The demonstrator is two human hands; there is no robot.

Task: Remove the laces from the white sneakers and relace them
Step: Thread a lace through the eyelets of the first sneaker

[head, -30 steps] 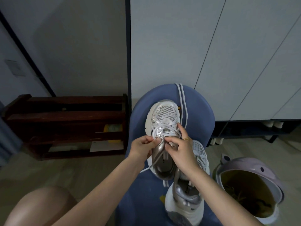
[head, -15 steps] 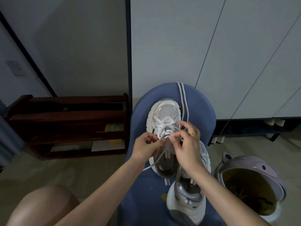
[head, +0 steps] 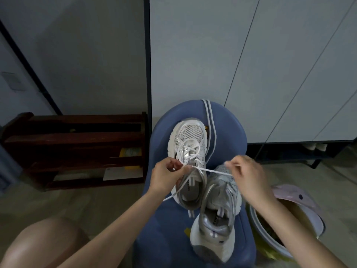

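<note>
Two white and silver sneakers lie on a blue stool (head: 166, 238). The far sneaker (head: 188, 138) points away from me and has a white lace (head: 210, 170) crossed through its lower eyelets. My left hand (head: 166, 175) pinches the lace at the shoe's left eyelets. My right hand (head: 246, 176) grips the lace's other end and holds it stretched tight to the right, above the near sneaker (head: 216, 215). A free lace end trails down left below my left hand. A second loose lace (head: 210, 120) lies along the stool's far edge.
A dark wooden shoe rack (head: 73, 147) stands on the floor at the left. A pale purple bin (head: 293, 219) with an open lid sits right of the stool. White cabinet doors (head: 251, 64) rise behind. My bare knee (head: 38, 244) shows at the lower left.
My right hand has left the shoe's tongue and swung out to the right, drawing the lace taut through the eyelet. My left hand stays at the left eyelets.
</note>
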